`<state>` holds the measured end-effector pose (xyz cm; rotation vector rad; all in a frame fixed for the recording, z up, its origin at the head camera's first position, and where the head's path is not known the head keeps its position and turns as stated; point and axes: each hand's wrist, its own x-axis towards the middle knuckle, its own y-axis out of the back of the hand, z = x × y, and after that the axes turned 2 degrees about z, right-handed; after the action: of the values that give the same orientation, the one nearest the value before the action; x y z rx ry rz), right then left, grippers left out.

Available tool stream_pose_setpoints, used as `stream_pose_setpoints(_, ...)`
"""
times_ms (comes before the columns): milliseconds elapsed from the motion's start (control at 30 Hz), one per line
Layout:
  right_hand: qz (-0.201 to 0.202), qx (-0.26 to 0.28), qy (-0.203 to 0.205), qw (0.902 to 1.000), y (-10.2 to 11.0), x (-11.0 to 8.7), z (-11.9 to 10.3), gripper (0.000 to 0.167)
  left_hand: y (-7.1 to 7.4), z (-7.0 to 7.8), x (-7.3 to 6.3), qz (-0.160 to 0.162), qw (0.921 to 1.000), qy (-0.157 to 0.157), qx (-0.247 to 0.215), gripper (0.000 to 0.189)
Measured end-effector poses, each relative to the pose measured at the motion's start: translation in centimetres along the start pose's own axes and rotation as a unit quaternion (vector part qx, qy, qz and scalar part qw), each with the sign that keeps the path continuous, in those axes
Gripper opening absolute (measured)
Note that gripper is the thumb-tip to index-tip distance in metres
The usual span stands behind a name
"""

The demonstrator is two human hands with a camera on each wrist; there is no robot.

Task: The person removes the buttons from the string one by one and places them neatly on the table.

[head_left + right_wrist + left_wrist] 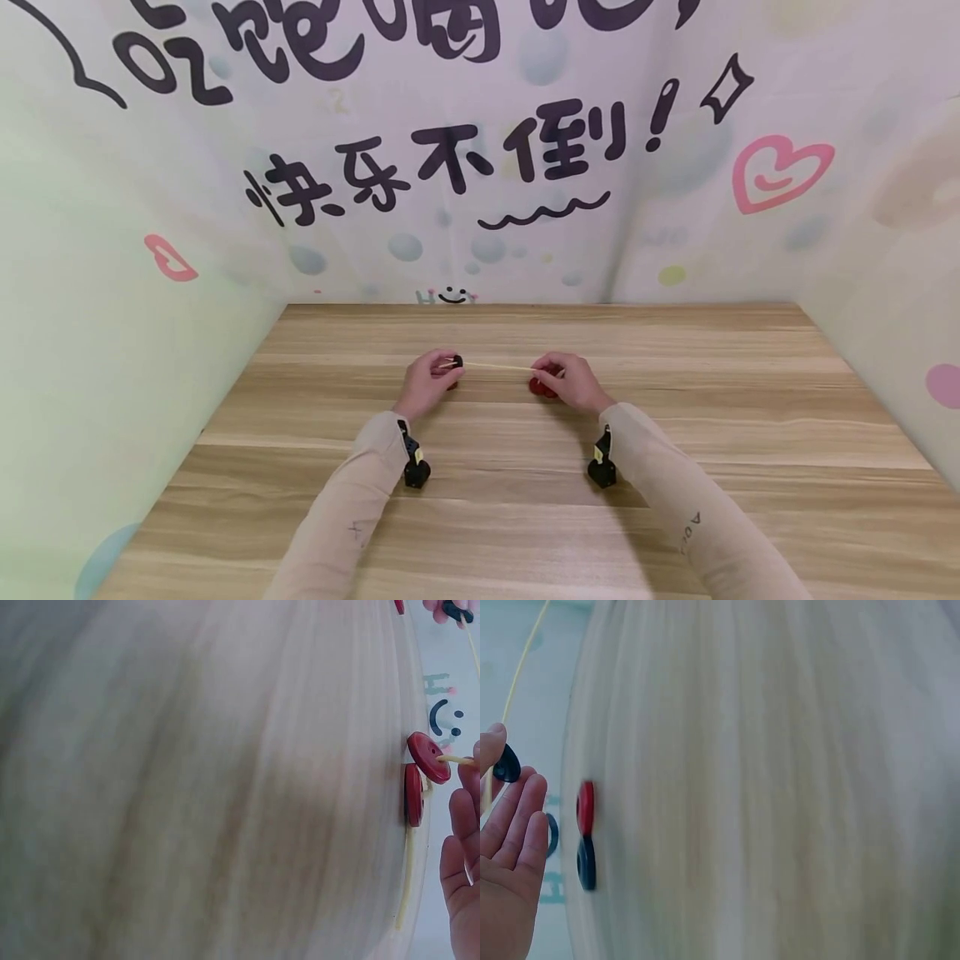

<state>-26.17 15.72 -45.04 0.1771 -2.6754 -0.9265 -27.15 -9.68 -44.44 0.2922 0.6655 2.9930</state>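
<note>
A thin pale-yellow cord [498, 366] stretches between the two hands above the table. The left hand [429, 382] pinches a black button [508, 765] with the cord at it, its lower fingers extended. Below that hand a red button [586, 808] and another black button [587, 864] lie on the wood. The right hand [573, 382] pinches the cord at its other side, close to a tilted red button [428, 756] with the cord coming out of its hole. Under this one sits a second red button [414, 795], and a cord tail [405, 885] trails along the table.
The wood-grain table [510, 500] reaches to a white printed back wall [525, 258], with side walls left and right. Black wrist cameras [417, 473] are strapped at both beige sleeves [675, 475].
</note>
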Motion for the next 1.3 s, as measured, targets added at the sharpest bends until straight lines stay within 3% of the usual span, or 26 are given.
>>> stream_pose_setpoints(233,-0.005,-0.003,-0.001,1.0000,-0.1,0.0,0.1,0.009,1.1,-0.2,-0.5,0.000,0.9998,-0.011,0.018,0.029)
stream_pose_setpoints(467,-0.009,0.004,-0.009,0.9999,0.0,-0.1,0.2,0.010,2.2,-0.9,-0.6,-0.013,0.9995,-0.004,0.027,0.031)
stream_pose_setpoints(833,-0.014,0.006,-0.016,0.9998,0.0,-0.1,0.1,0.009,4.0,-2.2,-0.9,0.011,0.9996,0.008,0.025,0.034)
stream_pose_setpoints(1100,-0.014,0.010,-0.011,0.9998,0.0,-0.1,0.1,0.008,4.7,-3.2,-1.3,0.030,0.9961,0.009,0.083,0.033)
stream_pose_setpoints(1300,-0.013,0.004,0.003,0.9999,0.0,-0.1,0.3,0.007,4.7,-3.4,-1.5,0.025,0.9910,0.004,0.132,0.030)
